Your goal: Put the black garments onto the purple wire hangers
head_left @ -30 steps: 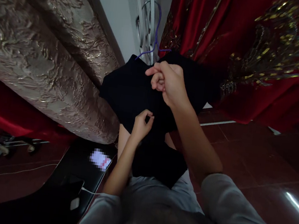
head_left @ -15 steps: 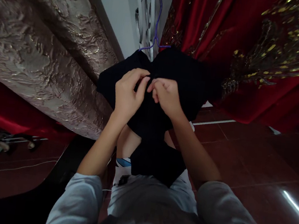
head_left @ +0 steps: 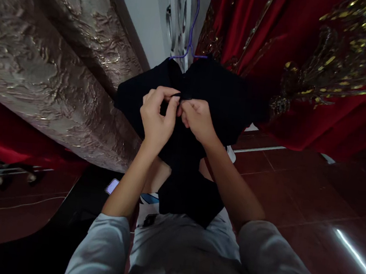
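A black shirt [head_left: 228, 96] hangs by its shoulders from a thin purple hanger [head_left: 190, 44], its lower part falling over my lap. At the middle of its front, just below the neck opening, my left hand [head_left: 158, 112] is closed, thumb and forefinger pinching a fold of the dark cloth. Right beside it, my right hand [head_left: 198, 117] is also closed on the front edge, fingers curled under the thumb. The fingertips of both hands nearly meet. Any button between them is too dark and small to make out.
Behind the hanger stands a white metal rack [head_left: 185, 13]. A shiny embossed beige curtain [head_left: 61, 64] hangs at left, and red satin cloth with gold sequins [head_left: 329, 84] at right. A small lit screen [head_left: 112, 186] shows beside my left forearm. The floor is red tile [head_left: 297, 182].
Both hands have shifted slightly down and stay close together, and a dark strip of cloth now shows between the fingertips. The small lit screen has come into view at left.
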`<state>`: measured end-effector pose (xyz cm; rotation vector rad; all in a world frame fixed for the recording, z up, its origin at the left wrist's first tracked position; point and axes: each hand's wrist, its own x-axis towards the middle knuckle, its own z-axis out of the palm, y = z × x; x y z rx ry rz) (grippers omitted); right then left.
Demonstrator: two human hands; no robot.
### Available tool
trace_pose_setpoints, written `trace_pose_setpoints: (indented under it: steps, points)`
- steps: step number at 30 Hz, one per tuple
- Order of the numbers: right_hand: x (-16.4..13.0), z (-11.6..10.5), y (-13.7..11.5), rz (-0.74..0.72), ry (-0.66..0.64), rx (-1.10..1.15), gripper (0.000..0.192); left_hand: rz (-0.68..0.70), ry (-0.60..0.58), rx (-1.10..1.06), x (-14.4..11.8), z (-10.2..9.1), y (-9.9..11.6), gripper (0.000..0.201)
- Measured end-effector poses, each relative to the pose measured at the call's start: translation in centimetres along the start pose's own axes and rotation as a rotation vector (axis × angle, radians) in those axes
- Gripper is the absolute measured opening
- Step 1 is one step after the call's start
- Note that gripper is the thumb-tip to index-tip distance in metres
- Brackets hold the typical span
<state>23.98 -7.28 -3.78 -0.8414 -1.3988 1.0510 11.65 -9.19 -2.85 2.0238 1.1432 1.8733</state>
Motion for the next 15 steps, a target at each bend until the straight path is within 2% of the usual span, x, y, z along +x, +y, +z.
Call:
trace_pose_setpoints:
  steps: [3,6,9,11,13,14,15]
  points:
    - [0.2,-0.2,0.3,0.011,-0.036,-0.002,0.039,-0.052,0.048,-0.076,-0.7,0.2,0.7,0.009]
    - [0.1,-0.7,1.0,0.01,-0.029,-0.017,0.036,-0.1,0.047,-0.117,-0.6,-0.1,1.5,0.009]
    - [-0.3,-1.2,2.4,0.082,-0.011,-0.091,0.033,-0.035,0.133,-0.077,0.9,-1.5,1.1,0.014]
    - [-0.6,-1.4,3.6,0.151,-0.016,-0.129,0.032,0.055,0.234,-0.004,2.6,-3.1,-0.8,0.016]
    - [-0.9,-1.4,4.7,0.189,-0.031,-0.142,0.03,0.108,0.332,0.068,4.4,-5.0,-3.9,0.016]
    - [-1.1,-1.3,5.1,0.191,-0.044,-0.144,0.03,0.09,0.388,0.08,5.1,-5.8,-5.8,0.011]
    - [-1.2,-1.2,5.4,0.185,-0.062,-0.145,0.029,0.008,0.46,0.04,5.6,-6.4,-7.7,0.004]
